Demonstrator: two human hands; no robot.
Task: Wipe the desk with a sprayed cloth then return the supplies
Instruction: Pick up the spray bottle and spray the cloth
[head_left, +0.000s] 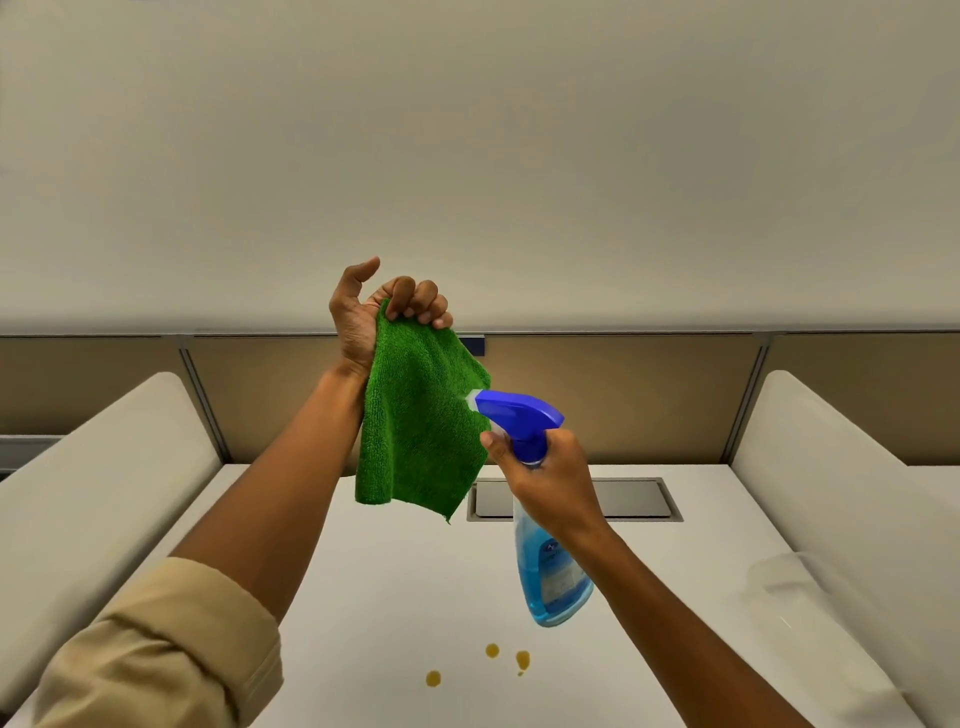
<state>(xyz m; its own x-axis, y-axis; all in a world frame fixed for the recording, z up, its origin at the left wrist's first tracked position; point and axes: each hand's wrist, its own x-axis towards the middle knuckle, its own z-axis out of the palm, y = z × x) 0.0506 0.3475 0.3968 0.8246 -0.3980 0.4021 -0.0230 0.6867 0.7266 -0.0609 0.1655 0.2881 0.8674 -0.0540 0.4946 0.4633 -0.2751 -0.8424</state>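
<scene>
Side panels (104, 467) flanking open desk (389, 597)

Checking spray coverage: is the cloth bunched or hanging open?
Hanging open: the left hand pinches the cloth by its top, the rest drapes flat.

A plain green cloth (421, 431), a blue-topped spray bottle (545, 566) of blue liquid, yellow-brown spots (492, 650) on the white desk (415, 597).

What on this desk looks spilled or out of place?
Three small yellow-brown drops lie on the white desk near its front edge, below the spray bottle; they stand out as spilled liquid on an otherwise clean surface. Nothing else looks odd.
</scene>
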